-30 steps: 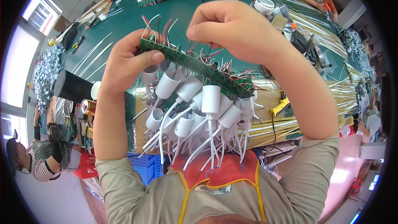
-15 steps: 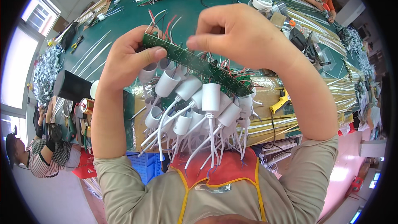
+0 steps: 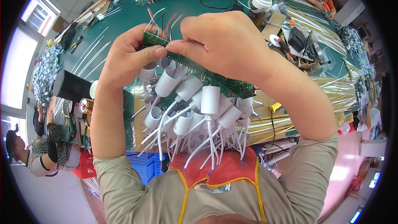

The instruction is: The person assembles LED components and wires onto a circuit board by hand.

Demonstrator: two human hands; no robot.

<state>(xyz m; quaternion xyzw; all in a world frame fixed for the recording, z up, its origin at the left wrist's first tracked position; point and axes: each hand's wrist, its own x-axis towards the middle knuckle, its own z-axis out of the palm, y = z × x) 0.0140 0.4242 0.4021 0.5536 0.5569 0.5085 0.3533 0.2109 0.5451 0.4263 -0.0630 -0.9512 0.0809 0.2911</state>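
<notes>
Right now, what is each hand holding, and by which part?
The left hand grips the green circuit board by its left end; whether the right hand holds anything cannot be told.

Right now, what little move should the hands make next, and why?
Maybe the left hand should hold the green circuit board steady: it pinches one end, the right hand is close beside it, and thin wires stick up there, so a wobble might jostle them.
</notes>
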